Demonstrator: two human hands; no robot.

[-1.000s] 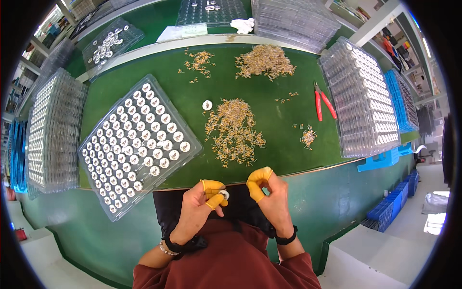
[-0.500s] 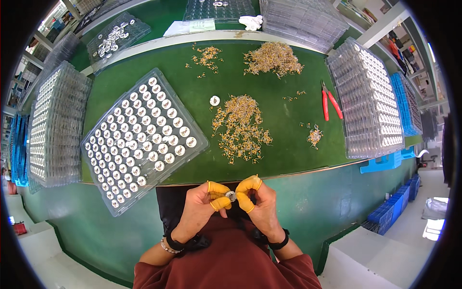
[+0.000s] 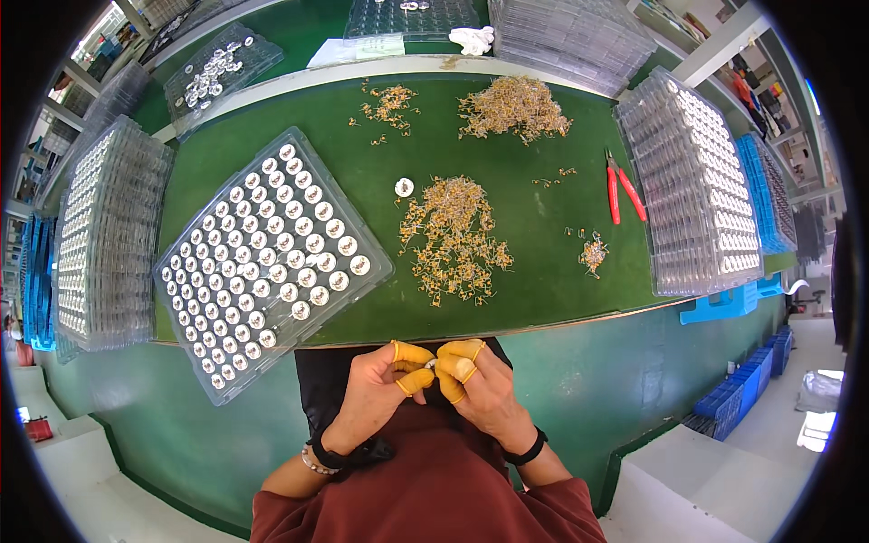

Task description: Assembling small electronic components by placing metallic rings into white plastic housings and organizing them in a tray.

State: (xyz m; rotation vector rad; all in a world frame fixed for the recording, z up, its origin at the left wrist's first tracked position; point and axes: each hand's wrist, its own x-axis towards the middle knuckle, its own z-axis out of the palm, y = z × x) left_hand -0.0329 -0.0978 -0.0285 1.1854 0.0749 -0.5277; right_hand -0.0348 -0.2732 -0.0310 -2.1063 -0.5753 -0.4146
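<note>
In front of my body, just off the table's near edge, both hands meet around a small round white part [image 3: 431, 364]. My left hand [image 3: 380, 385] pinches it between thumb and fingertips, which wear yellow finger cots. Closed on its other side is my right hand [image 3: 484, 389], also in yellow cots; its fingers cover most of the part. Beyond the hands lies a spread pile of small orange components with wire legs [image 3: 457, 240]. A lone white round part [image 3: 404, 187] rests beside that pile.
A clear tray of white round parts [image 3: 272, 244] lies slanted at left, overhanging the near edge. Tall tray stacks stand left [image 3: 113, 235] and right [image 3: 692, 190]. Red-handled cutters [image 3: 623, 190], a big component heap [image 3: 514, 109] and smaller clusters [image 3: 593, 255] occupy the green table [image 3: 543, 290].
My right hand has shifted slightly left and turned, its fingers now closing over the round part and hiding more of it. The left hand keeps its place.
</note>
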